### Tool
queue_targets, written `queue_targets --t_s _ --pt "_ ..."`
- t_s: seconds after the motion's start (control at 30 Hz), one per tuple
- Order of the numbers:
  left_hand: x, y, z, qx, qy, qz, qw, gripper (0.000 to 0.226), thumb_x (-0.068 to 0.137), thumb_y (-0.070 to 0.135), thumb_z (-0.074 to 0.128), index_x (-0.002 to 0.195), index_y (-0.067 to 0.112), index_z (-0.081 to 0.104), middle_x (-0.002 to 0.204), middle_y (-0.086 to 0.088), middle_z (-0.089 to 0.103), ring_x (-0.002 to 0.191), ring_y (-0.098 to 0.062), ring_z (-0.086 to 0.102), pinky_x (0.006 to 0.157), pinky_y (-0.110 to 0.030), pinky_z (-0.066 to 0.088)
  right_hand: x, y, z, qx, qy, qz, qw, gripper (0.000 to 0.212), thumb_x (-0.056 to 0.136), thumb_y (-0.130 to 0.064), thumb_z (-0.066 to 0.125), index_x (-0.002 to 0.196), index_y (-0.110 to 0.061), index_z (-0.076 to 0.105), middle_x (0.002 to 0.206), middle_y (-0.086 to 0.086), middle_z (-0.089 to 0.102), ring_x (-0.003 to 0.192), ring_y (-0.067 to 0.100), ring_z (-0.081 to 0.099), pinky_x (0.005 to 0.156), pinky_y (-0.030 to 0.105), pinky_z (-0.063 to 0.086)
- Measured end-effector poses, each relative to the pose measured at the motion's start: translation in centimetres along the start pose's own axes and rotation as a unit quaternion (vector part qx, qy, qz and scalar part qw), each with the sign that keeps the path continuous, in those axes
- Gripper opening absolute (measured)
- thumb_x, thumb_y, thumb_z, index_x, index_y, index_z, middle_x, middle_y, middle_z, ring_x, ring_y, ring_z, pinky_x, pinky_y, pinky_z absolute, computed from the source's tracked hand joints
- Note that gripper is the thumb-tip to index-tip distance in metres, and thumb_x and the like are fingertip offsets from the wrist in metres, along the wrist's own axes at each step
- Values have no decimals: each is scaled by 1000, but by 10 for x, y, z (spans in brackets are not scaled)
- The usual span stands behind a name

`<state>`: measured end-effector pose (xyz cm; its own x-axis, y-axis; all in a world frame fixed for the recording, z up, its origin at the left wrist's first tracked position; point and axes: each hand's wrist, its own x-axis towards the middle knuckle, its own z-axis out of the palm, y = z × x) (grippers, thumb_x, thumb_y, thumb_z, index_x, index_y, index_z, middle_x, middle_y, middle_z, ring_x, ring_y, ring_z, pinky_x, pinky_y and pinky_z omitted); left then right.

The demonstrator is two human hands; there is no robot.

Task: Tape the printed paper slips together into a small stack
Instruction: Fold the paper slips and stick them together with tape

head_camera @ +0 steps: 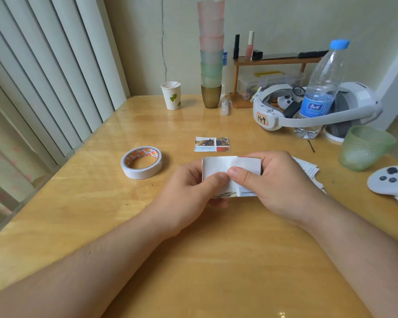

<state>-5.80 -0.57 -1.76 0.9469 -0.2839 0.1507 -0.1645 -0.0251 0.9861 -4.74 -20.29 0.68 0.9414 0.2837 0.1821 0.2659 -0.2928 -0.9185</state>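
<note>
We held the paper slip pinched between left hand and right hand, thumbs meeting on it, and judged firm, even pressing along the tape best.

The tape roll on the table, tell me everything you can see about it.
The tape roll is a ring of white tape, apparently double-sided, with an inner core printed in orange and red blocks. It lies flat on the wooden table, open centre facing up. It sits left of the hands and the held paper slip. Nothing touches it except the table, and no loose end shows.
</note>
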Motion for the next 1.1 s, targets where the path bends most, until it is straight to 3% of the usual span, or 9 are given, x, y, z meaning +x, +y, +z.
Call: queue_targets --t_s 0.1,0.23,0.4,0.53,0.63,0.77,0.9,1.03,1.1 --pt "-3 4 1 15 -33 -16 999 25 104 34 60 98 11 68 75 -10 69 69 -23 65 69 -26 53 -1 0 -2 10 -6 -9 1000 12 99 -18 68 95 -19 79 88 -3 81 89 19 77 88 46 59" --pt "-3 4 1 31 -48 -34 998 35 100 41 52 96 9 66 73 -7 69 67 -21 65 69 -26 53 -1 -1 -3 80 -11 14 997 15 100 -13 66 94 -8 78 87 13 79 87 34 77 90 56 59" --pt "-3 4 0 40 -52 -35 997 28 109 24 53 88 12 67 71 -6 68 67 -20 65 69 -27 55 3 6 -1 17 14 14 1000 35 84 -54 73 95 -21 78 92 3 79 94 30 74 95 56 55" --pt "-2 5 1 24 -61 -48 997 28 109 26 55 97 8 71 79 -6 71 74 -21 66 76 -37 59 4 7 0 21 15 2 1000 23 87 -45 75 89 -22 79 84 3 78 85 27 74 89 57 57" --pt "0 3 2 45 -56 -32 997 34 110 28 48 95 3 67 78 -7 68 71 -23 64 77 -44 56 4 7 -1 44 9 3 999 19 92 -35 73 87 -17 79 84 6 79 86 31 75 88 55 58" --pt "2 0 -1 58 -24 -12 998 37 113 23 44 94 -4 62 78 -9 66 67 -22 63 71 -28 51 4 7 2 47 11 24 999 19 100 -26 66 90 -19 80 81 5 79 76 18 73 71 42 54" --pt "3 -1 0 36 -25 -15 999 37 111 32 47 97 2 65 76 -8 66 68 -23 63 72 -31 53 6 11 3 25 17 9 999 20 98 -33 67 94 -19 80 85 6 80 88 32 76 84 53 60" --pt "5 0 0 74 -13 6 997 36 113 27 43 94 2 62 74 -3 64 66 -19 62 68 -26 51 4 6 6 26 23 13 999 19 101 -29 66 90 -23 80 77 0 78 65 7 66 61 24 52" --pt "6 1 0 78 1 11 997 33 113 25 43 94 4 61 73 -2 63 65 -19 61 67 -25 51 4 6 7 21 20 16 999 15 99 -33 68 93 -28 80 79 -1 78 64 8 64 61 26 52"
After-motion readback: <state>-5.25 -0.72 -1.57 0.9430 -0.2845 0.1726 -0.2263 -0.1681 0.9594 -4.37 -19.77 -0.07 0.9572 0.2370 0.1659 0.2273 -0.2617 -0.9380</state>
